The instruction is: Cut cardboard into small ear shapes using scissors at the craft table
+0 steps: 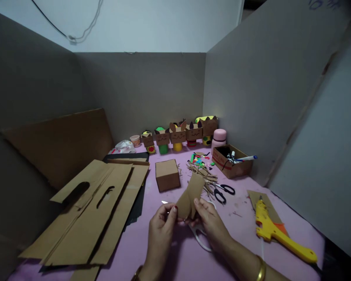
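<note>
Low over the pink tabletop, my left hand (162, 226) pinches a cut cardboard piece (183, 204) with a rounded edge between thumb and fingers. My right hand (208, 218) grips the same bundle from the other side, where a longer strip (196, 185) sticks up; I cannot tell whether they are separate pieces. Beneath both hands lie white-handled scissors (199, 239), partly covered, with a blade tip showing left of the cardboard. A small closed cardboard box (167, 175) sits just beyond my left hand. Thin cardboard scraps (203, 171) and black-handled scissors (220, 195) are beyond my right hand.
Cardboard sheets (90, 218) are stacked at left. A yellow glue gun (269, 226) rests on cardboard at right. Several box-headed animal figures (178, 136) line the back, beside a pink bottle (219, 137). An open box (232, 166) holds pens. Grey partitions enclose the table.
</note>
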Demonstrator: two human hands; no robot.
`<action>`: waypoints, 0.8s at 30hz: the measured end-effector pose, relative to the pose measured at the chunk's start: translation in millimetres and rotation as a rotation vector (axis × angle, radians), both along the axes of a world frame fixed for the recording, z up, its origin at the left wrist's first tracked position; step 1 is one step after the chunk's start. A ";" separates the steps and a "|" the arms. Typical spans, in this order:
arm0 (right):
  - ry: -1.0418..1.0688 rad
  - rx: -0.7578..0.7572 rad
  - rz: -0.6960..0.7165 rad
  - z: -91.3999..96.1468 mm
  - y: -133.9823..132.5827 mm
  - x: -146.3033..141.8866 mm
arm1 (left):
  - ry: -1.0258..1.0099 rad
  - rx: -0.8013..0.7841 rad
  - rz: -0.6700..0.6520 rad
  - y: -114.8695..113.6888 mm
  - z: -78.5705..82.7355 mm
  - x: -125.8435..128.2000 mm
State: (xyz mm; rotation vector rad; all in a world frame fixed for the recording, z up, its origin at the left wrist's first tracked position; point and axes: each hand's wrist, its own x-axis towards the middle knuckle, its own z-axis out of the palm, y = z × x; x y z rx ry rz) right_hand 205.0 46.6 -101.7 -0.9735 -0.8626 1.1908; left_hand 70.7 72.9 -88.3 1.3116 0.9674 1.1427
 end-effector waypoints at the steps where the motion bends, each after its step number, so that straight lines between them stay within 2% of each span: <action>1: -0.003 -0.002 0.019 0.7 -0.8 -0.9 | 0.002 -0.011 0.013 -1.0 -0.7 0.3; 8: -0.045 0.012 0.055 -3.0 -4.2 -3.5 | 0.146 0.093 0.017 -5.5 -3.4 2.3; 10: -0.054 0.015 0.064 -4.5 -3.7 -2.9 | 0.134 0.130 0.065 -3.9 -3.2 2.4; 12: -0.052 0.016 0.107 -5.0 -2.9 -2.2 | 0.042 0.090 0.063 -1.8 -2.5 2.5; 13: -0.046 0.016 0.141 -5.0 -2.7 -2.0 | -0.021 0.031 0.015 -1.2 -1.8 2.7; 16: -0.017 0.016 0.273 -5.0 -3.2 -1.7 | -0.193 -0.214 -0.290 -2.8 0.9 3.6; 18: 0.003 0.016 0.376 -5.0 -5.1 -1.6 | -0.285 -0.357 -0.440 -6.2 2.5 3.7; 21: 0.020 0.021 0.501 -3.8 -9.4 -0.9 | -0.401 -0.486 -0.509 -10.6 4.2 2.3; 24: 0.023 0.033 0.525 -1.7 -11.9 0.4 | -0.459 -0.501 -0.528 -10.3 5.7 0.7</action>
